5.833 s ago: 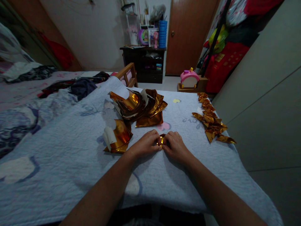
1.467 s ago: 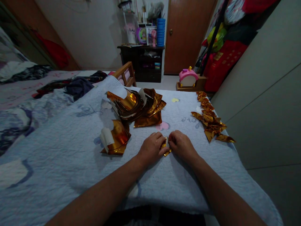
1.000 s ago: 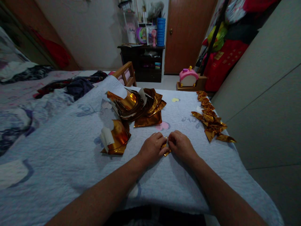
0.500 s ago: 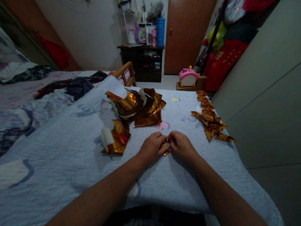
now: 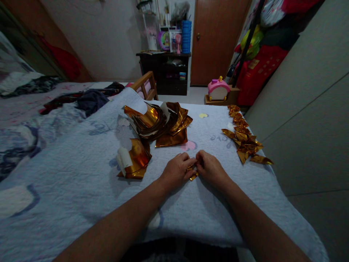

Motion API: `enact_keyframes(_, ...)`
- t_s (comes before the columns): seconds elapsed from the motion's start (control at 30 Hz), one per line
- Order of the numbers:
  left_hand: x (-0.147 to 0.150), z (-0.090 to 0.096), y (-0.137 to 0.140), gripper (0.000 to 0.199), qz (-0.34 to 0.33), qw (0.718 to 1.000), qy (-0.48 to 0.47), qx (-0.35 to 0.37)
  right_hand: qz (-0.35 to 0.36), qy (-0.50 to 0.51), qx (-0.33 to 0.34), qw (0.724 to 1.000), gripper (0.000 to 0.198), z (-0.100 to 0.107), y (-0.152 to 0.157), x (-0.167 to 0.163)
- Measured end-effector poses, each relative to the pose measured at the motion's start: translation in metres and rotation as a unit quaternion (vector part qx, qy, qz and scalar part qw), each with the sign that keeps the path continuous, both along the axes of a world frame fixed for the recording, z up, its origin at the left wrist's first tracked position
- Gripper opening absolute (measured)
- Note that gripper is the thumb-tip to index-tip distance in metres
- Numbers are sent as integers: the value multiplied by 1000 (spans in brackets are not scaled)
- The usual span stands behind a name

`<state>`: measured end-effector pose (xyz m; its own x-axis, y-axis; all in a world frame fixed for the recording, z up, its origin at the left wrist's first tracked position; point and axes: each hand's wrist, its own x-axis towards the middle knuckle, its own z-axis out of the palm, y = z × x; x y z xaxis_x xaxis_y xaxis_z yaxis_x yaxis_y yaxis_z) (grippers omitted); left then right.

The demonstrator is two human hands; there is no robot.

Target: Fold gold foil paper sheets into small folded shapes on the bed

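Note:
Between my hands, low over the cloth-covered surface, is a small folded piece of gold foil paper (image 5: 194,177). My left hand (image 5: 178,168) is closed on its left side, thumb and fingers pinching it. My right hand (image 5: 211,168) pinches its right, upper side; the fingertips hide most of the piece. To the left lies a small curled stack of gold foil sheets (image 5: 139,160) with white backing showing. Behind it sits a larger fanned pile of gold foil sheets (image 5: 152,122). Folded gold foil pieces (image 5: 247,143) lie in a row along the right edge.
A pale blue quilted cover (image 5: 89,196) is spread under everything. Crumpled clothes (image 5: 92,102) lie at the far left. Past the far edge stand a dark cabinet (image 5: 163,72), a pink toy case (image 5: 219,90) and a wooden door (image 5: 218,40). A pale panel (image 5: 308,109) rises on the right.
My right hand's fingers have shifted slightly upward at the foil paper, and the gap between my fingertips shows more gold. The piles have stayed in place.

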<state>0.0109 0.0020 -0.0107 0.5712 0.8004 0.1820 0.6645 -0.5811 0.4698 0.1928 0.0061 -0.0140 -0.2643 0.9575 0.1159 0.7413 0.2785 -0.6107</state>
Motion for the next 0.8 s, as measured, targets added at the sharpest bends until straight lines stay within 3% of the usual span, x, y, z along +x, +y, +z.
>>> enact_keyframes(0.8, 0, -4, 1, 19, 2, 1000, -15, 4, 13, -28, 2, 1000, 18, 0, 1, 4)
